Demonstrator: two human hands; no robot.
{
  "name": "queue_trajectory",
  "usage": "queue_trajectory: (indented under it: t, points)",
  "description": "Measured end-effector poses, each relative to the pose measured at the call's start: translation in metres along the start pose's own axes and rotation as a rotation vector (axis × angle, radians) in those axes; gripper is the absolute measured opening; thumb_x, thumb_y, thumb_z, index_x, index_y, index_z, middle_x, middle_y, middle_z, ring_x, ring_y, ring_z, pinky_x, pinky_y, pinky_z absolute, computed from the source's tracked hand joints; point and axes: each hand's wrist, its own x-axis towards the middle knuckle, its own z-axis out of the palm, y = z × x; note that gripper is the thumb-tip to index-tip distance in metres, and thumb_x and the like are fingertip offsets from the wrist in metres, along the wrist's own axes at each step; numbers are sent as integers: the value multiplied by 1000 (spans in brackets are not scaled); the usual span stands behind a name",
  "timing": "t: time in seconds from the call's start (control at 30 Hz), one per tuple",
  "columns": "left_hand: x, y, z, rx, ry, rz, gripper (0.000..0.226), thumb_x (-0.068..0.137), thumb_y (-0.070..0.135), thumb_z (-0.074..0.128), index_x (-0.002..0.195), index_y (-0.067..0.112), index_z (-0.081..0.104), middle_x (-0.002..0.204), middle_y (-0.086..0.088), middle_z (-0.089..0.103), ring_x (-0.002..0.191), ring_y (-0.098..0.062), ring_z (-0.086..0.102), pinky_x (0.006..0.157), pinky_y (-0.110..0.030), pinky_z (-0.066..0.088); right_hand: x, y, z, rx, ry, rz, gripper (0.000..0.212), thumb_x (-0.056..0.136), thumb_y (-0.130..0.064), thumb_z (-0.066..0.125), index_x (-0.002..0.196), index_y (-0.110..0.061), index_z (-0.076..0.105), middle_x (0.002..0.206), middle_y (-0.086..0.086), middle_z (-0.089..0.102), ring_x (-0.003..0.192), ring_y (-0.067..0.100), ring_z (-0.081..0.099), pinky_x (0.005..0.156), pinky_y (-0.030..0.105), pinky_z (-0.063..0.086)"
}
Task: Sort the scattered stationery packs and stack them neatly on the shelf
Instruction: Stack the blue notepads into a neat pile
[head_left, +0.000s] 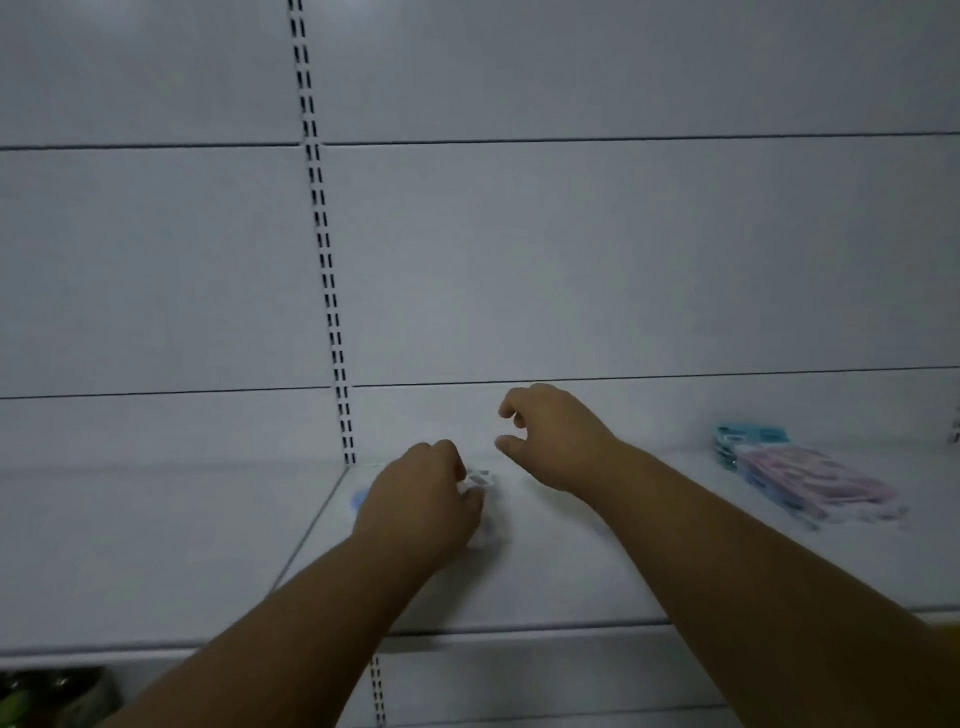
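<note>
A white metal shelf runs across the view. My left hand rests near its back left corner, closed on a small clear stationery pack with a barcode label; most of the pack is hidden under the hand. A blue patch of it shows left of the hand. My right hand hovers just right of it and slightly farther back, fingers curled apart, holding nothing. A stack of pink and teal packs lies at the shelf's right end.
A slotted upright rail runs down the white back panel to the shelf's back left corner. A neighbouring shelf extends to the left. Dark green items sit on a lower level at bottom left.
</note>
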Motion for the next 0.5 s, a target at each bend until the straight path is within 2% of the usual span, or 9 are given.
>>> queue_trajectory:
  t: [0.1,0.17,0.2,0.27,0.3,0.37,0.43,0.5]
  points:
    - [-4,-28,-19,-142,67,60,11,84,35,61,81,24,59,81,7,62,70,-7,55,57,-20,41,-8,-31,24,12,-20,47,31,87,-37,61,113,-20,58,107,3,60,91,19,56,78,29,44]
    - [1,-55,-28,-161,137,24,5,85,27,60,87,22,63,87,5,64,79,-13,59,61,-21,43,-15,-43,37,8,-41,111,32,89,-36,59,113,-15,59,107,8,62,94,23,58,76,29,42]
    - [4,-70,-30,-119,119,-8,13,85,22,59,96,21,64,97,1,64,88,-17,59,68,-25,46,-19,-47,42,-4,-56,144,32,89,-36,59,111,-13,60,107,10,63,95,25,58,75,30,42]
    - [11,-97,-26,34,-66,-27,31,85,17,57,115,19,62,117,-4,61,104,-23,56,85,-33,49,-25,-52,48,-21,-92,194,34,88,-38,60,108,-11,61,104,11,64,93,25,58,74,31,43]
    - [13,-106,-22,88,-167,6,34,86,18,56,120,20,60,123,-4,59,107,-23,55,89,-36,49,-28,-53,50,-21,-101,210,34,87,-39,60,106,-11,62,102,10,64,90,24,57,72,31,42]
    - [16,-111,-18,82,-290,75,38,88,21,57,126,24,56,127,-3,59,106,-20,55,88,-32,47,-31,-53,53,-9,-97,230,34,87,-40,60,104,-11,62,101,10,64,83,21,54,69,30,40]
    - [19,-112,-17,-4,-365,70,46,88,22,59,133,25,50,129,-3,58,106,-19,56,84,-26,42,-34,-53,54,0,-84,251,34,88,-41,59,105,-12,62,102,10,64,80,18,50,67,28,38]
    - [26,-113,-20,-8,-415,46,51,88,31,60,137,27,46,132,-3,58,110,-21,56,87,-29,43,-33,-52,55,6,-86,268,32,88,-41,58,103,-12,62,101,10,65,78,17,49,63,27,35]
